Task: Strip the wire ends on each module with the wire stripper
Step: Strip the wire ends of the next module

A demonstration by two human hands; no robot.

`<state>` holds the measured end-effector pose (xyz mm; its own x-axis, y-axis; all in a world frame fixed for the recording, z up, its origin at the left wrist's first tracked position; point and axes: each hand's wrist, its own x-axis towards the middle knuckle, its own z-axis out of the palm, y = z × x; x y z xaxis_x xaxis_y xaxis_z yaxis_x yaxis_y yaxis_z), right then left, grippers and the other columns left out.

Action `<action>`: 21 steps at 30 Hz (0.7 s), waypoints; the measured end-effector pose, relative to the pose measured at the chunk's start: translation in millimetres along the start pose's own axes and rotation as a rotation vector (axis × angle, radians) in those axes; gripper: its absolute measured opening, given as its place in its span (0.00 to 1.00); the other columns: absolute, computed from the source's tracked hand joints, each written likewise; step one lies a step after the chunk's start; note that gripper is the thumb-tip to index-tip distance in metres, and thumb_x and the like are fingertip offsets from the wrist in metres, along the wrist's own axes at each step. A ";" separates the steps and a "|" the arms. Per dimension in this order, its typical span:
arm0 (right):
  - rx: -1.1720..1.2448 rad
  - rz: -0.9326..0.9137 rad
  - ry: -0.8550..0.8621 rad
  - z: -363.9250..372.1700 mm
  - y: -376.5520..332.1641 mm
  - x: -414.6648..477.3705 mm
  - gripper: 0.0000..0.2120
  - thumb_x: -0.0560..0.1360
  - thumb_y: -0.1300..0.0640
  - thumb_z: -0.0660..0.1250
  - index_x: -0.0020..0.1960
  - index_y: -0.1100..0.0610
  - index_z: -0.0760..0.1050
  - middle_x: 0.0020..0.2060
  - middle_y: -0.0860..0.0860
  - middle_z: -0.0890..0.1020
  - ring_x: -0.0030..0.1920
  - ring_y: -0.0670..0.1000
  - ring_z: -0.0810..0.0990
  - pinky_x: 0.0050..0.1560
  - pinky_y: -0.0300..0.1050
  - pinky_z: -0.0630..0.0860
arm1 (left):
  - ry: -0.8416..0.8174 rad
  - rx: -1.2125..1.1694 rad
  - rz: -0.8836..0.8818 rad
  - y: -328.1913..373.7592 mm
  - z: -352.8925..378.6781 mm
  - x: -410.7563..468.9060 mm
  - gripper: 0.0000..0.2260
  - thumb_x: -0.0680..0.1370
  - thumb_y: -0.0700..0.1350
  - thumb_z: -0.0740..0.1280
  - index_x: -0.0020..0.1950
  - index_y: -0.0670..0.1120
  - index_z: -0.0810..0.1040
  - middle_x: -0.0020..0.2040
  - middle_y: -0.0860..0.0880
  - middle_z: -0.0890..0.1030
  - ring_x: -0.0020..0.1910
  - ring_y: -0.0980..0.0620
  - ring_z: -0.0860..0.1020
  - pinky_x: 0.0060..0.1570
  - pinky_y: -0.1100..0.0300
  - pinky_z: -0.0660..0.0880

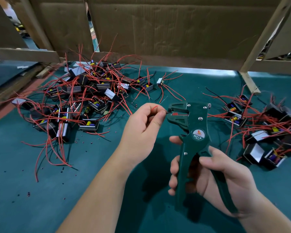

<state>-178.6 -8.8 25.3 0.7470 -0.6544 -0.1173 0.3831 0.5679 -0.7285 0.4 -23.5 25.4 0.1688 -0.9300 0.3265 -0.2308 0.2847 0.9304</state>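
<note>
Our left hand [146, 125] pinches a thin red wire [154, 107] between thumb and finger in the middle of the frame. The wire's tip sits at the mouth of the green wire stripper [193, 132]. Our right hand [213, 174] grips its two handles at the lower right. A big pile of modules [77, 98] with red wires lies at the left on the green worktop [32, 190]. A smaller pile [267, 132] lies at the right. Brown cardboard [175, 31] stands behind.

Assembly workshop: heaped modules [94, 105], cardboard partitions [175, 31].
</note>
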 end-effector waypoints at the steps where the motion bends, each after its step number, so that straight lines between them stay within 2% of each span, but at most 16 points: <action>1: -0.017 -0.003 0.008 0.4 0.0 0.1 0.33 0.62 0.56 0.77 0.64 0.63 0.73 0.41 0.67 0.77 0.39 0.65 0.79 0.44 0.63 0.76 | -0.004 -0.006 0.012 0.1 0.3 -0.2 0.08 0.80 0.41 0.62 0.43 0.51 0.73 0.29 0.60 0.71 0.28 0.59 0.65 0.31 0.62 0.67; 6: -0.076 -0.020 0.078 0.1 0.9 -0.2 0.32 0.59 0.55 0.79 0.60 0.62 0.75 0.38 0.67 0.77 0.35 0.64 0.79 0.39 0.61 0.77 | 0.001 -0.020 0.054 0.4 0.4 -1.0 0.08 0.80 0.40 0.62 0.43 0.51 0.73 0.26 0.60 0.70 0.25 0.61 0.64 0.28 0.71 0.61; 14: -0.095 -0.015 0.094 -0.6 1.2 -0.8 0.29 0.60 0.55 0.79 0.58 0.62 0.76 0.37 0.66 0.77 0.34 0.63 0.79 0.38 0.60 0.77 | 0.012 0.073 0.148 1.1 0.3 -1.5 0.07 0.79 0.41 0.62 0.44 0.52 0.73 0.29 0.60 0.72 0.25 0.62 0.65 0.29 0.74 0.61; 17: -0.129 -0.008 0.144 0.6 1.6 -0.4 0.25 0.59 0.55 0.79 0.53 0.61 0.78 0.35 0.65 0.77 0.32 0.62 0.79 0.36 0.59 0.77 | 0.009 0.116 0.158 -2.2 -0.2 -0.7 0.04 0.79 0.43 0.62 0.45 0.51 0.73 0.32 0.61 0.73 0.28 0.62 0.68 0.32 0.73 0.62; 21: -0.127 0.008 0.256 4.1 5.8 -0.8 0.15 0.63 0.57 0.73 0.47 0.61 0.77 0.33 0.65 0.76 0.29 0.61 0.77 0.32 0.57 0.77 | 0.003 0.168 0.100 -7.3 0.2 -0.6 0.05 0.79 0.46 0.59 0.49 0.51 0.74 0.34 0.63 0.73 0.32 0.63 0.70 0.36 0.72 0.64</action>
<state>-174.7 -2.9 23.9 0.5820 -0.7641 -0.2783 0.2943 0.5169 -0.8038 1.7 -25.1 18.3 0.1396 -0.8984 0.4163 -0.4034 0.3324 0.8525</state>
